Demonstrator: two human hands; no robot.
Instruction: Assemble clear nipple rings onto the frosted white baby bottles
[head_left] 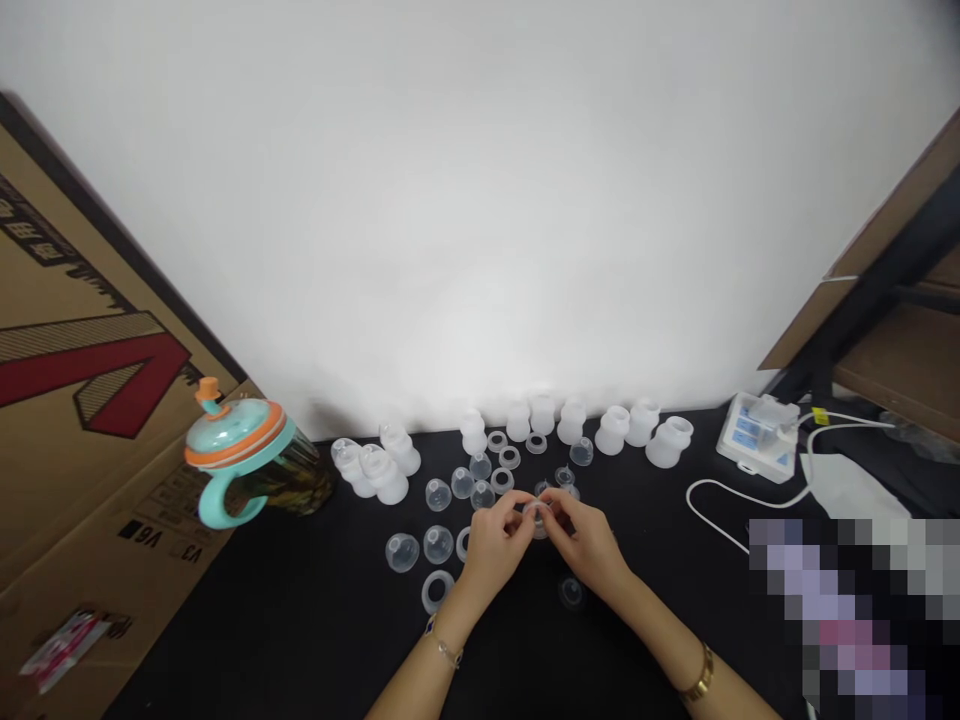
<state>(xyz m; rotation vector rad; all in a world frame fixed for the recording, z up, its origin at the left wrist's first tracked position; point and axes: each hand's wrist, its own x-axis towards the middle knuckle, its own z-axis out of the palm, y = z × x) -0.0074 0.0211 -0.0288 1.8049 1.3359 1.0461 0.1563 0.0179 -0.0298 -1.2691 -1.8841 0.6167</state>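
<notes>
My left hand and my right hand meet over the black table, fingertips pinched on a translucent bottle ring. Fingers cover much of it, so I cannot tell whether a teat sits inside. Just beyond my hands lie clear silicone teats, and another teat rests below my right wrist. Left of my left hand are clear domed caps and a loose white ring. More rings lie farther back.
White baby bottles without caps stand along the wall. Capped bottles stand at the left. Beyond them is a teal-lidded jug by a cardboard box. A power strip with a white cable lies at the right.
</notes>
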